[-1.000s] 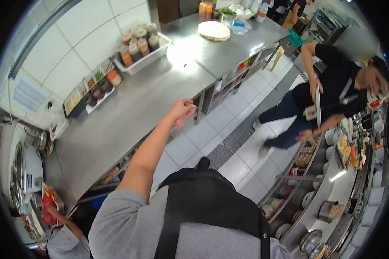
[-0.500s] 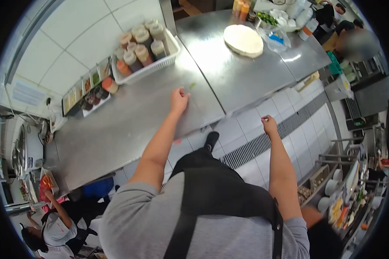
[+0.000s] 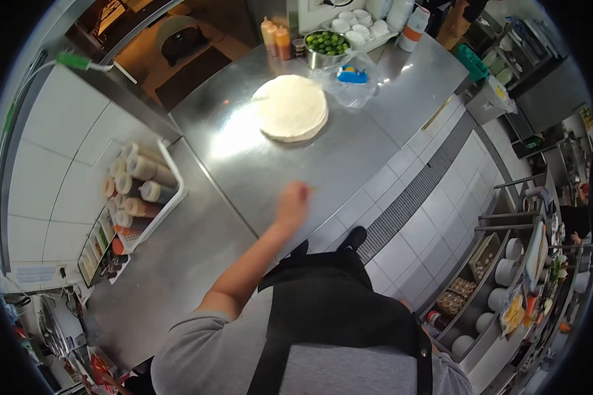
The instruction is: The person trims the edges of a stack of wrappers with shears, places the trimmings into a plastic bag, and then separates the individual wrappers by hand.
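As the head view looks down over the steel desk (image 3: 349,155), a stack of flatbreads (image 3: 293,108) lies flat on its bare metal, beyond the person's reaching arm. It is broad and nearly round, pale cream on top, with a slightly uneven outline; a faint crease runs in from its left side, and the lower rim is thick, a shade darker and seemingly layered. A bright glare shines on the metal just left of it. The left hand (image 3: 293,204) hangs over the near part of the desk, apart from the stack; motion blur covers it, so I cannot tell whether the fingers are pressed together or pinching something. The right hand is out of view. Just right of the stack sits a clear plastic bag (image 3: 359,94) with something blue on it; behind stand orange squeeze bottles (image 3: 282,43) and a metal pot (image 3: 323,60) of limes (image 3: 327,42).
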Demonstrator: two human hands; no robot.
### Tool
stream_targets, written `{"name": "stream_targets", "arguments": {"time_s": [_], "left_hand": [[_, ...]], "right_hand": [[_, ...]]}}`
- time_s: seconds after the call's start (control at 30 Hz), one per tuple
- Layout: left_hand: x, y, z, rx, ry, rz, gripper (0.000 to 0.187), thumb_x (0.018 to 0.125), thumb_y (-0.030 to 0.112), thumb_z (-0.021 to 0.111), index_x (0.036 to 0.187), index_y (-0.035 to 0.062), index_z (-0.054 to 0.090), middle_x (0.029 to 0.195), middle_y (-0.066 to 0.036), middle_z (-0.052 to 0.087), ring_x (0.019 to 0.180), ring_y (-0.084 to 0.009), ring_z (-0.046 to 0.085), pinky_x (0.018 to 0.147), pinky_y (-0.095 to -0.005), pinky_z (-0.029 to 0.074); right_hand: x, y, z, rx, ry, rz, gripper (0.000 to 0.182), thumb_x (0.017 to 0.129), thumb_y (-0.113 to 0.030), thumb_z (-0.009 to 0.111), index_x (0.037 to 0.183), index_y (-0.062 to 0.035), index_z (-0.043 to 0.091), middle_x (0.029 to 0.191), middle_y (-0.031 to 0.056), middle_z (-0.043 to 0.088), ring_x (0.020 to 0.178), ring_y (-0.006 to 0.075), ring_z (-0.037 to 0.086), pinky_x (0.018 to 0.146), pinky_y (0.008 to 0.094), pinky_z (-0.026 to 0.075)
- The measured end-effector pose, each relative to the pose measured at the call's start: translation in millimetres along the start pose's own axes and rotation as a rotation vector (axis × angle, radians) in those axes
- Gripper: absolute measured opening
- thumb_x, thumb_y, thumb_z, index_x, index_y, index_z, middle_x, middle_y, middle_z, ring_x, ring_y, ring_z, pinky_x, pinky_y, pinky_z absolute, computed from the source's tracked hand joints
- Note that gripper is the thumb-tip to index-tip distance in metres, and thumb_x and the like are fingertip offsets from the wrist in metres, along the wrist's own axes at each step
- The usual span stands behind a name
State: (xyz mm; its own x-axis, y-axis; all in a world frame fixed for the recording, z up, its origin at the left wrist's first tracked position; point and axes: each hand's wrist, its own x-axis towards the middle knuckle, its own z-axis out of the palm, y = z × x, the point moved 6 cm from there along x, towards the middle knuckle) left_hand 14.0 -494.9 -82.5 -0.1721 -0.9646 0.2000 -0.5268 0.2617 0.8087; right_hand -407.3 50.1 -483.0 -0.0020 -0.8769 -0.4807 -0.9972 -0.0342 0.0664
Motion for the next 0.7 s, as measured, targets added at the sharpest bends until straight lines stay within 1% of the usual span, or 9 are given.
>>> {"name": "stream_targets", "arguments": {"time_s": [0.13,0.23,0.33,0.37,0.4,0.47,0.53,0.63,0.7], "left_hand": [[45,141,146,-0.351,-0.493,0.347,0.045,0.085,-0.001,0.060,0.130,0.0046,0.058,0.125,-0.021,0.060,0.119,-0.0362,0.056,0.101,-0.0400,0.046],[99,150,187,-0.279,-0.339,0.257,0.052,0.088,0.005,0.063,0.138,0.0054,0.052,0.132,-0.019,0.058,0.122,-0.0334,0.055,0.102,-0.0390,0.045],[151,70,178,-0.557,0.087,-0.245,0.044,0.087,0.020,0.072,0.124,0.0001,0.057,0.126,-0.015,0.057,0.114,-0.0253,0.057,0.099,-0.0382,0.046],[162,14,170,-0.524,0.424,-0.427,0.046,0.087,0.018,0.072,0.124,0.0016,0.051,0.124,-0.015,0.052,0.113,-0.0248,0.053,0.097,-0.0377,0.046],[162,7,138,-0.621,0.699,-0.674,0.057,0.086,0.017,0.074,0.129,0.0005,0.040,0.126,-0.018,0.046,0.115,-0.0263,0.050,0.096,-0.0384,0.045],[148,-57,94,-0.455,1.087,-1.099,0.062,0.087,0.014,0.073,0.132,-0.0026,0.034,0.134,-0.025,0.040,0.119,-0.0345,0.052,0.097,-0.0441,0.050],[143,-20,64,-0.814,1.395,-1.150,0.054,0.087,0.013,0.073,0.127,-0.0038,0.040,0.137,-0.025,0.042,0.114,-0.0398,0.058,0.091,-0.0510,0.056],[152,-111,71,-1.236,1.142,-1.064,0.049,0.087,0.013,0.074,0.123,-0.0038,0.047,0.130,-0.021,0.053,0.106,-0.0399,0.064,0.082,-0.0506,0.060],[163,-72,67,-1.199,1.140,-1.146,0.047,0.087,0.013,0.074,0.123,-0.0029,0.049,0.125,-0.019,0.057,0.105,-0.0379,0.065,0.081,-0.0499,0.061]], "right_hand": [[26,68,-6,0.400,-0.079,0.188,0.022,0.087,-0.024,0.059,0.087,-0.0049,0.070,0.072,0.0072,0.070,0.069,0.0254,0.068,0.066,0.0411,0.053],[88,149,-19,0.788,-0.157,0.339,0.023,0.088,-0.023,0.057,0.088,-0.0040,0.070,0.073,0.0072,0.069,0.067,0.0239,0.067,0.063,0.0398,0.053],[109,148,7,1.257,-0.287,0.530,0.023,0.090,-0.022,0.056,0.089,-0.0030,0.069,0.073,0.0073,0.069,0.064,0.0225,0.066,0.061,0.0385,0.052],[126,163,-151,1.159,-0.097,0.499,0.018,0.091,-0.014,0.054,0.092,-0.0007,0.068,0.075,0.0097,0.068,0.060,0.0185,0.063,0.055,0.0332,0.051],[147,180,-197,1.389,0.150,0.714,0.015,0.091,-0.006,0.053,0.095,0.0019,0.065,0.071,0.0103,0.066,0.058,0.0161,0.061,0.050,0.0302,0.049],[204,231,-229,1.365,0.323,0.645,0.017,0.094,-0.007,0.050,0.094,0.0017,0.064,0.072,0.0103,0.066,0.063,0.0171,0.063,0.055,0.0298,0.050],[249,259,-315,1.110,0.434,0.523,0.012,0.085,-0.002,0.055,0.089,0.0016,0.065,0.073,0.0109,0.066,0.063,0.0177,0.063,0.059,0.0312,0.050],[327,274,-419,1.075,0.661,0.332,0.012,0.088,-0.006,0.061,0.094,0.0025,0.065,0.073,0.0116,0.066,0.067,0.0202,0.065,0.060,0.0320,0.050],[369,250,-511,1.075,0.625,0.205,0.010,0.089,-0.005,0.062,0.097,0.0016,0.065,0.082,0.0134,0.066,0.072,0.0218,0.064,0.067,0.0329,0.050]]}}
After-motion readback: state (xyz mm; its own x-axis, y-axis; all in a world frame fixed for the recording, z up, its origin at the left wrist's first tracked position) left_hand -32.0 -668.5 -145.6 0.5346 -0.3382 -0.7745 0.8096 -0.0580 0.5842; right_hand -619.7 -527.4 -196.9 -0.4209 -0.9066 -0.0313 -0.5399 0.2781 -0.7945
